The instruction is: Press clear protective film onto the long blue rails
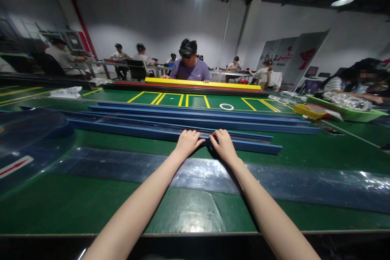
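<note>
A long blue channel strip (252,145) lies across the green table in front of me. My left hand (187,142) grips its near edge, with the fingers bent over the top and the thumb pointing right. Close beside it, my right hand (223,144) holds the same strip, its fingers also curled over the edge. The fingertips are partly hidden inside the channel. More blue channel strips (292,126) lie just behind. Under my forearms a wide clear plastic strip (122,167) stretches across the table.
At left sits a large roll of clear plastic (33,134). Beyond the blue strips are yellow tape marks and a white ring (226,107). Across the table a person (190,67) handles a yellow strip (201,83). A green tray (344,109) and a phone (333,131) are at right.
</note>
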Available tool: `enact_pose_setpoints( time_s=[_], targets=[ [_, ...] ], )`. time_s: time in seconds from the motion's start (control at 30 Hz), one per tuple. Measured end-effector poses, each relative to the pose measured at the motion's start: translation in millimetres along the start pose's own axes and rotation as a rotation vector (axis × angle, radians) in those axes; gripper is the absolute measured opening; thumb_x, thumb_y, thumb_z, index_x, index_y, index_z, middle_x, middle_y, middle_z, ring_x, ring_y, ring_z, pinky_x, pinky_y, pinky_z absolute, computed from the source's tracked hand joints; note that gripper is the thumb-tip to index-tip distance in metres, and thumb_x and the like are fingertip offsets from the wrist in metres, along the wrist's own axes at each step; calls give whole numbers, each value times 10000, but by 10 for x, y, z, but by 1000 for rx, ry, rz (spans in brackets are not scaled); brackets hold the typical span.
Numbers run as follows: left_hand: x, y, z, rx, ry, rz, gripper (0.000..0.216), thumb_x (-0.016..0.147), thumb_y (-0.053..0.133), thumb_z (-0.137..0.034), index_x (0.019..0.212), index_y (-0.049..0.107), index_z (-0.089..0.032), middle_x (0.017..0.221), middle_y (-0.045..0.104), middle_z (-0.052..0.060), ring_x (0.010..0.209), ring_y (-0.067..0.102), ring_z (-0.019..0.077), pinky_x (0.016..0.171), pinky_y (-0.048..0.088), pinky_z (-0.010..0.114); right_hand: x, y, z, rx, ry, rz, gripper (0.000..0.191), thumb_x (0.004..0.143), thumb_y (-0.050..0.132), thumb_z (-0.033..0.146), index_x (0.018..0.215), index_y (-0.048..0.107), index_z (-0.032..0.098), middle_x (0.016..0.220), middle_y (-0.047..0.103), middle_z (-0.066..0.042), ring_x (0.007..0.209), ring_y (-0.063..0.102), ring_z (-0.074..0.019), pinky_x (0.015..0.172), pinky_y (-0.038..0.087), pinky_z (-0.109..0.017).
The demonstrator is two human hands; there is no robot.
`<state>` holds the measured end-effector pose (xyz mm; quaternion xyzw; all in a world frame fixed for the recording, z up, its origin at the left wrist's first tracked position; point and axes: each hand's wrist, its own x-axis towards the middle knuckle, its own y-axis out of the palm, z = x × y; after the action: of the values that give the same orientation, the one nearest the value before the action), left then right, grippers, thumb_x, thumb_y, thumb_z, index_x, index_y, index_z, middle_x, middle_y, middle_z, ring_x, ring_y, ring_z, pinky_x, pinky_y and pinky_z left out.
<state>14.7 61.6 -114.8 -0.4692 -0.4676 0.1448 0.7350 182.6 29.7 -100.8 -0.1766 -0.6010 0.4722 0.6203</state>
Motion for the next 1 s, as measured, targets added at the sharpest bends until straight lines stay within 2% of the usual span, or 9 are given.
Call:
enact_pose_setpoints(
  time_s=[0.23,0.6,0.8,1.0],
  targets=[
    [-6,10,-3,15,4,-17,363,886,387,-456,858,584,-153,826,636,65,785,564,205,679,308,321,3,71,-38,14,32,42,194,851,464,324,733,537,188,807,573,-38,842,475,-183,759,293,-304],
    [-29,-35,24,-22,-17,-50,326,859,449,-457,925,575,-163,892,635,50,850,547,203,721,312,314,65,-5,-1,38,150,166,69,789,520,212,731,527,175,850,583,-28,883,476,-179,760,226,-310],
    [-42,-25,38,-27,-14,-83,347,840,460,-491,909,578,-172,876,639,51,827,544,195,719,308,313,31,-165,-128,29,211,236,64,761,530,206,709,510,174,832,572,-22,893,477,-181,720,221,-295],
    [-35,-19,33,-21,35,-90,375,832,449,-513,868,587,-166,861,637,47,816,539,197,708,304,315,-45,-397,-400,26,264,306,89,732,538,247,686,522,173,778,565,-15,789,490,-165,652,210,-262]
  ],
)
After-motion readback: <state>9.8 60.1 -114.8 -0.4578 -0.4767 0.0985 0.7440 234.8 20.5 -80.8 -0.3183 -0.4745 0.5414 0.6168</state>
